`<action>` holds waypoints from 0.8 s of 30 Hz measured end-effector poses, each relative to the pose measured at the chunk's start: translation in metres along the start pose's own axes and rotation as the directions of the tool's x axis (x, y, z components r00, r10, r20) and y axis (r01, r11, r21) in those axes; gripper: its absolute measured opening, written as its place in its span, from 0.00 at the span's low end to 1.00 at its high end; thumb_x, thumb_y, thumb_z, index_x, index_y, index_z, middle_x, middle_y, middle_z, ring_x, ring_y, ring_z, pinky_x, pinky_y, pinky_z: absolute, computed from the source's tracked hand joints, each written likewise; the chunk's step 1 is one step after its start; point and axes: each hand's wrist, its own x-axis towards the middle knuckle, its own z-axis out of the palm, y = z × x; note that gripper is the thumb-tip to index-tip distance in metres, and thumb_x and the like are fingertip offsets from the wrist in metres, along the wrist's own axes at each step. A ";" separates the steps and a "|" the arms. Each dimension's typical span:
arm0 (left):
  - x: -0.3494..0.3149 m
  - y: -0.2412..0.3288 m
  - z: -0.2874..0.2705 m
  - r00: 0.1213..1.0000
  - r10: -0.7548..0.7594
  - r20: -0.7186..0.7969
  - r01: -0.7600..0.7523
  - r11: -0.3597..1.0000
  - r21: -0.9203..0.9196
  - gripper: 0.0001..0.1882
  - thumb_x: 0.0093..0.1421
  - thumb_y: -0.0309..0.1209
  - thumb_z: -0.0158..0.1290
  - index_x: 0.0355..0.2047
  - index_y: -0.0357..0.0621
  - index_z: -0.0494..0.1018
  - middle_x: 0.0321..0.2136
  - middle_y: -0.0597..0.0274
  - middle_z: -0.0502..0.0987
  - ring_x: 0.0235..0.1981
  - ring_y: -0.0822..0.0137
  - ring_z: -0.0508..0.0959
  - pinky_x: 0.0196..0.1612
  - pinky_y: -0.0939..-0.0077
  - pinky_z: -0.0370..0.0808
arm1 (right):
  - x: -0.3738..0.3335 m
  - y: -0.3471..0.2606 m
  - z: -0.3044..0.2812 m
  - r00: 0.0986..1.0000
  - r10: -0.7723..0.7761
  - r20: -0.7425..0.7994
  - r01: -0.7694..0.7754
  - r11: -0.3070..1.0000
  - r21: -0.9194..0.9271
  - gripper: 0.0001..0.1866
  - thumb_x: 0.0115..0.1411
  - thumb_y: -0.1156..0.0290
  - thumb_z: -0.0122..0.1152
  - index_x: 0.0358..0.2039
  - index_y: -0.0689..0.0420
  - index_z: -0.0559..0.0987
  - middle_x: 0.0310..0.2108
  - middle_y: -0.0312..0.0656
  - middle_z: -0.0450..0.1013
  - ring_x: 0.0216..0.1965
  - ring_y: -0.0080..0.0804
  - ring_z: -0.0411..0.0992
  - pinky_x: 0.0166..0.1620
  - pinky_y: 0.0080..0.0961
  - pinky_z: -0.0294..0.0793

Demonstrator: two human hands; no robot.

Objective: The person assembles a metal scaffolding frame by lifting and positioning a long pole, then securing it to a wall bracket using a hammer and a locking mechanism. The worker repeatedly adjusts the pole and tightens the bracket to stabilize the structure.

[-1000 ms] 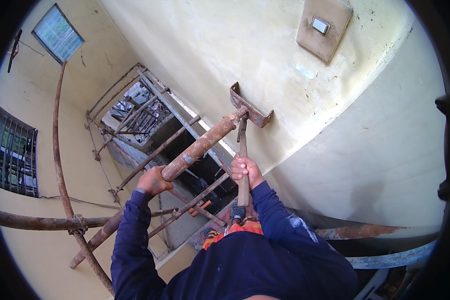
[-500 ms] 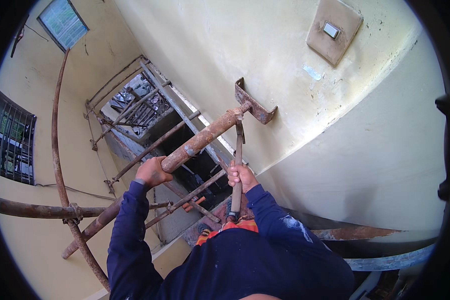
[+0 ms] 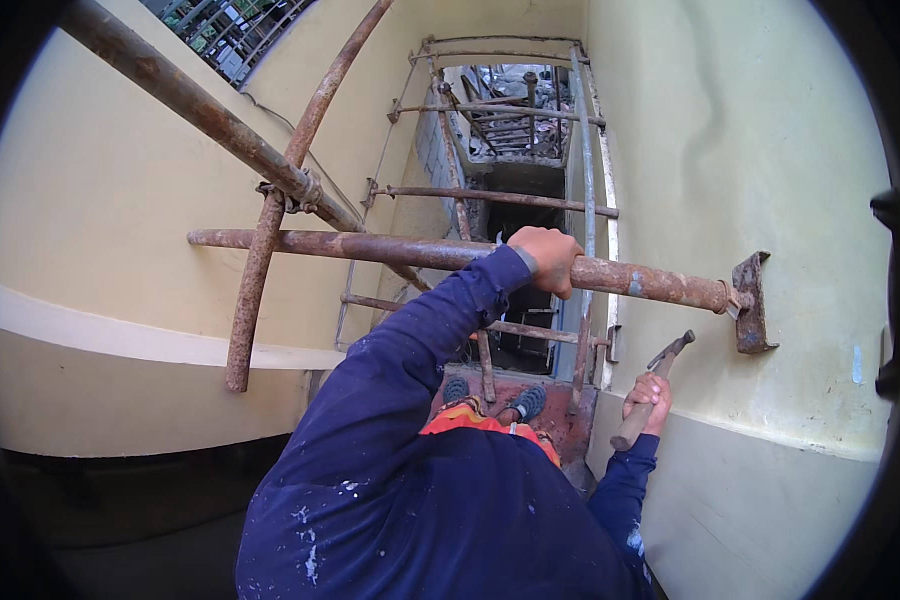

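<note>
My left hand (image 3: pixel 550 258) is wrapped round a rusty steel pipe (image 3: pixel 400 248), which lies nearly level across the passage. On the pipe's right end is a rusty U-shaped bracket (image 3: pixel 752 305) on a threaded rod, close to the right wall; I cannot tell if it touches. Below the bracket, my right hand (image 3: pixel 648 400) grips a hammer (image 3: pixel 632 428) by its handle, the head pointing up and apart from the pipe. At the left, the pipe passes by a short upright rusty tube (image 3: pixel 248 310), and its left end is near the left wall.
A clamp (image 3: pixel 292 196) joins the upright tube to a slanting scaffold pipe (image 3: pixel 195 100). Ahead, a scaffold frame (image 3: pixel 505 195) with several crossbars spans a deep opening. My feet stand on a reddish ledge (image 3: pixel 570 420). Pale walls rise on both sides; a barred window (image 3: pixel 235 35) is upper left.
My view has turned, so the pipe now runs level rather than slanted. The hammer's head has come down and away from the pipe's bracket end. My left hand keeps its hold.
</note>
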 end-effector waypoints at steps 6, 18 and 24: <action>0.001 -0.004 0.006 1.000 -0.003 -0.008 0.003 1.000 0.021 0.29 0.43 0.42 0.66 0.49 0.55 0.82 0.39 0.53 0.85 0.41 0.53 0.85 0.46 0.60 0.81 | -0.007 -0.009 0.063 0.948 -0.111 0.298 0.169 0.970 -0.176 0.04 0.69 0.71 0.47 0.36 0.55 0.67 0.21 0.30 0.63 0.16 0.16 0.64 0.23 0.22 0.74; 0.003 -0.006 0.004 1.000 0.008 -0.021 -0.007 1.000 0.024 0.30 0.42 0.41 0.66 0.49 0.56 0.82 0.39 0.53 0.85 0.40 0.52 0.85 0.45 0.59 0.81 | -0.010 0.005 0.060 0.972 -0.084 0.219 0.132 0.967 -0.217 0.04 0.69 0.70 0.49 0.37 0.55 0.69 0.22 0.29 0.62 0.16 0.16 0.63 0.24 0.22 0.72; -0.004 -0.003 0.001 0.999 0.033 -0.030 -0.033 0.999 0.002 0.28 0.42 0.41 0.66 0.48 0.56 0.82 0.39 0.53 0.85 0.41 0.52 0.84 0.46 0.59 0.81 | 0.000 -0.018 0.032 0.999 -0.031 0.032 0.030 0.998 0.050 0.05 0.69 0.70 0.47 0.37 0.56 0.68 0.23 0.30 0.64 0.16 0.16 0.63 0.24 0.24 0.72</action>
